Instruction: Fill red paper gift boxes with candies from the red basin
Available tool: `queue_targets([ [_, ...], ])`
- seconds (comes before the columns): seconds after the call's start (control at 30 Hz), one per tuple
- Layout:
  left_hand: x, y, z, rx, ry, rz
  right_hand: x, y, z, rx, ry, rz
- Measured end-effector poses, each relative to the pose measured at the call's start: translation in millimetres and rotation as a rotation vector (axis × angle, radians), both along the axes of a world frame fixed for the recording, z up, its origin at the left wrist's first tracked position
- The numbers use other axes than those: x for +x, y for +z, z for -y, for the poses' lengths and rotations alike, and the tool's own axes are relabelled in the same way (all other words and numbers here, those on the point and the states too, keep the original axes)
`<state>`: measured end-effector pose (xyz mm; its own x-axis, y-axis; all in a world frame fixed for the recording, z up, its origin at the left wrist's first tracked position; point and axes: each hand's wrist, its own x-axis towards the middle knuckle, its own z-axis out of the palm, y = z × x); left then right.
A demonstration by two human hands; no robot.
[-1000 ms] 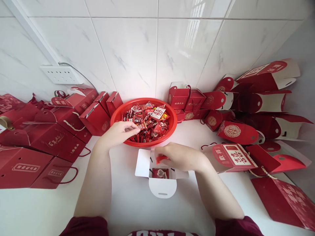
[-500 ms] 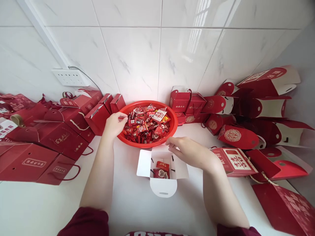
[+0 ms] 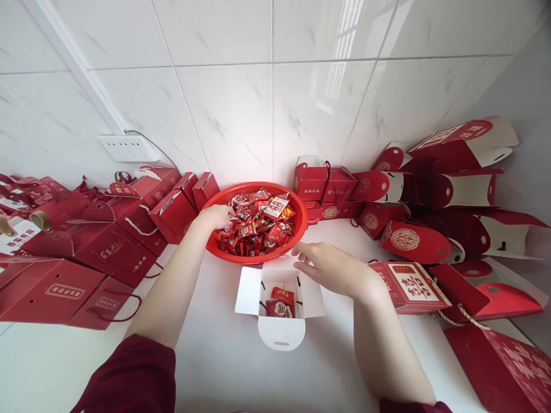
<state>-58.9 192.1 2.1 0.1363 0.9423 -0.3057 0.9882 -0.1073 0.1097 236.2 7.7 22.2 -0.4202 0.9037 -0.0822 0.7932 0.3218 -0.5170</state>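
Left of centre, my left hand (image 3: 217,217), at the rim of the red basket (image 3: 257,260) half a second earlier, now reaches in at the wrapped sweets (image 3: 253,232). Right of centre, my right hand (image 3: 325,263) no longer holds the small red packet (image 3: 282,295), which now lies inside the open box (image 3: 282,334), lower centre.

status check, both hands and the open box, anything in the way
Left hand over wrapped sweets in basket, grip unclear. Right hand open, overlapping open box at far right corner. Red packets inside box. Nothing else blocking its opening.
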Motion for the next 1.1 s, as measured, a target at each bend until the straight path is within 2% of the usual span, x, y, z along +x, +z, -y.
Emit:
queue_targets([
  [0.1,1.6,-0.9,-0.6,-0.056,-0.036,-0.017,2.6,0.6,-0.4,0.001,-0.023,-0.004],
  [0.23,12.1,-9.8,4.8,-0.141,-0.051,-0.073,3.0,2.0,-0.1,-0.001,-0.024,0.000],
  [0.37,17.4,-18.4,10.1,-0.125,-0.072,-0.089,2.1,2.9,0.6,0.002,-0.010,-0.002],
  [0.6,11.1,-27.6,9.3,-0.153,-0.161,-0.022,-2.6,-1.9,-2.3,0.000,0.005,0.012],
  [0.73,8.5,-27.6,11.1,-0.105,-0.139,0.056,-4.1,-3.4,-3.3,-0.008,0.006,0.020],
  [0.87,4.1,-15.8,21.8,0.067,-0.068,0.187,-4.1,-1.3,-4.2,0.002,-0.005,0.003],
  [0.97,7.0,2.8,47.1,0.191,-0.048,0.310,-6.2,2.0,-6.7,0.051,-0.015,-0.060],
  [1.03,15.4,18.5,74.2,0.235,-0.102,0.417,-8.7,5.1,-8.8,0.105,-0.028,-0.138],
  [1.1,27.7,34.3,105.2,0.294,-0.210,0.617,-11.1,8.9,-10.0,0.143,-0.044,-0.247],
])
